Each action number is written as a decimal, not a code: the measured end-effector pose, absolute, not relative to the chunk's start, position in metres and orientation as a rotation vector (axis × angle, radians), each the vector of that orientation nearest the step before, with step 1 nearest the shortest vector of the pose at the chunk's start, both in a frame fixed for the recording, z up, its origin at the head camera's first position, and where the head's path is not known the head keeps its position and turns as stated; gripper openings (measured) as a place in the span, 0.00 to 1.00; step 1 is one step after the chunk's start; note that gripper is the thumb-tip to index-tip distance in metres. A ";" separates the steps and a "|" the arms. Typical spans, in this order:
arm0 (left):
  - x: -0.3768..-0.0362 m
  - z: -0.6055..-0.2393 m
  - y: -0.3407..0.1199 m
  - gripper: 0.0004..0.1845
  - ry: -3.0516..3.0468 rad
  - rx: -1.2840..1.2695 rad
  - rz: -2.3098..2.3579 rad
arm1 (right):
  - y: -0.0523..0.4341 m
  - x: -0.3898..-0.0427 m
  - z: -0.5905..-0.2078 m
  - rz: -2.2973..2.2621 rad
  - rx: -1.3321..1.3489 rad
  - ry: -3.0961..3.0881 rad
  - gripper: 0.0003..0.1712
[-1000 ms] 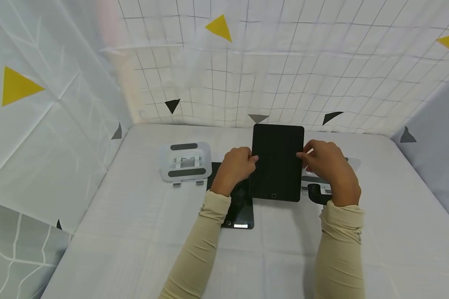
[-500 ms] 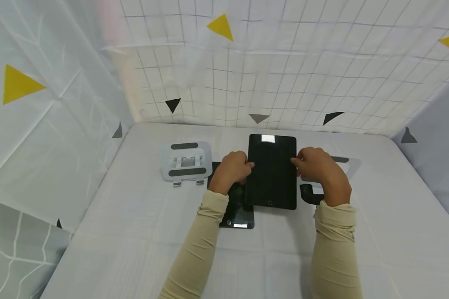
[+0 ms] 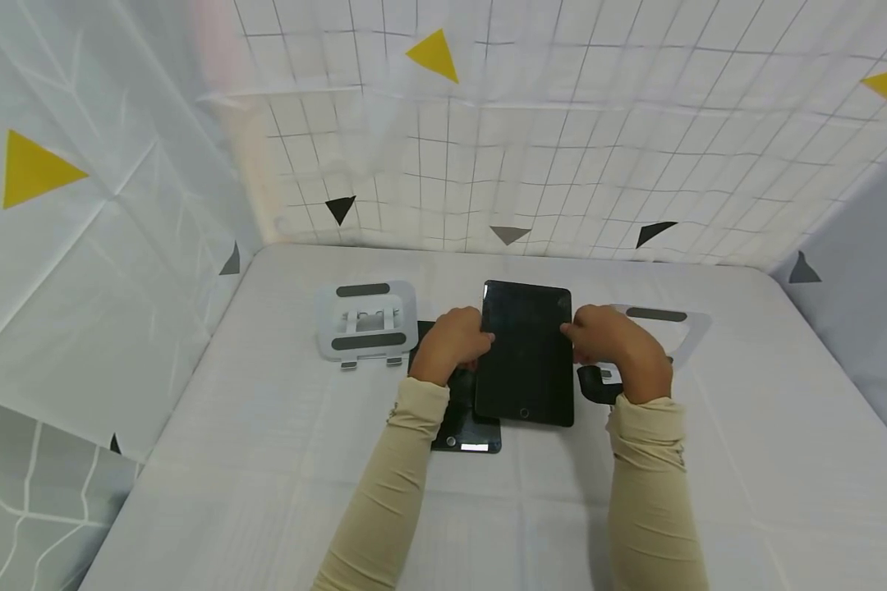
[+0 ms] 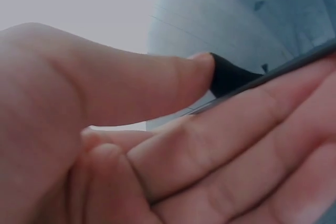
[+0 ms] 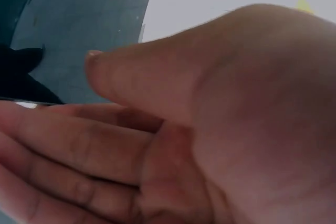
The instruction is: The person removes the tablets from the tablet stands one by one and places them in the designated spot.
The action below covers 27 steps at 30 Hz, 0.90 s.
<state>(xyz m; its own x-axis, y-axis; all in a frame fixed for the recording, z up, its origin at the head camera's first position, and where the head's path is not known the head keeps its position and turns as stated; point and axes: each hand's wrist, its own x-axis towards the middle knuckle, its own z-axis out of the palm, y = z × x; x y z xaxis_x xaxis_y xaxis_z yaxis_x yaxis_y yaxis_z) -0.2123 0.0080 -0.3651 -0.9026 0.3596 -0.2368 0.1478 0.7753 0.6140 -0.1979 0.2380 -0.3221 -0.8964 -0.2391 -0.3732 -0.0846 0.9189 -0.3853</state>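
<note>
White table [image 3: 266, 460] in front of me, fenced on three sides by white gridded sheeting [image 3: 562, 148] printed with yellow and dark triangles.

Dark tablet [image 3: 525, 353] is the biggest item in play: held off the table at mid-table, portrait, screen up, home button at the near edge. My left hand [image 3: 451, 343] grips its left edge, my right hand [image 3: 612, 349] grips its right edge. Both hands closed on it: thumb on the glass, fingers under the back. The wrist views confirm this: left thumb [image 4: 157, 85] on top with the tablet edge running across the fingers, right thumb [image 5: 142, 77] on the screen with the fingers below.

Second dark tablet [image 3: 467, 419] lies flat on the table, under and just left of the held one. My left hand and the held tablet cover most of it; only its near end with the button shows.

White stand [image 3: 368, 322] with two dark pads sits to the left of my left hand, near but apart from it.

Another white stand [image 3: 661, 324] is to the right, largely behind my right hand, so I can't tell its full shape. A dark part [image 3: 595, 384] shows just below that hand, beside the held tablet's right edge; can't tell if it touches the tablet.

Beige sleeves [image 3: 384, 501] cover both forearms to the wrists.
</note>
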 end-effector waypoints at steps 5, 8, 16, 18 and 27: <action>-0.210 -0.365 0.009 0.13 2.604 0.388 0.837 | 0.236 -0.199 -0.326 -0.492 -0.191 2.580 0.19; -0.209 -0.365 0.010 0.12 2.593 0.378 0.803 | 0.236 -0.199 -0.327 -0.475 -0.194 2.549 0.18; -0.211 -0.368 0.013 0.08 2.581 0.335 0.753 | 0.238 -0.202 -0.332 -0.458 -0.223 2.514 0.17; -0.210 -0.369 0.013 0.08 2.572 0.340 0.754 | 0.239 -0.202 -0.333 -0.450 -0.228 2.515 0.14; -0.210 -0.374 0.014 0.15 2.512 0.353 0.744 | 0.240 -0.201 -0.340 -0.411 -0.190 2.557 0.09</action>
<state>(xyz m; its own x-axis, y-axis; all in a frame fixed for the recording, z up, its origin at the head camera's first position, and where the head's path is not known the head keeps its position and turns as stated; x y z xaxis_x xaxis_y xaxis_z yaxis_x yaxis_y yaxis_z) -0.2102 0.0136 -0.3742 -0.8447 0.3731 -0.3837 0.1041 0.8178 0.5661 -0.2008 0.2396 -0.3398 -0.8453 -0.2159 -0.4888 -0.0519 0.9436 -0.3270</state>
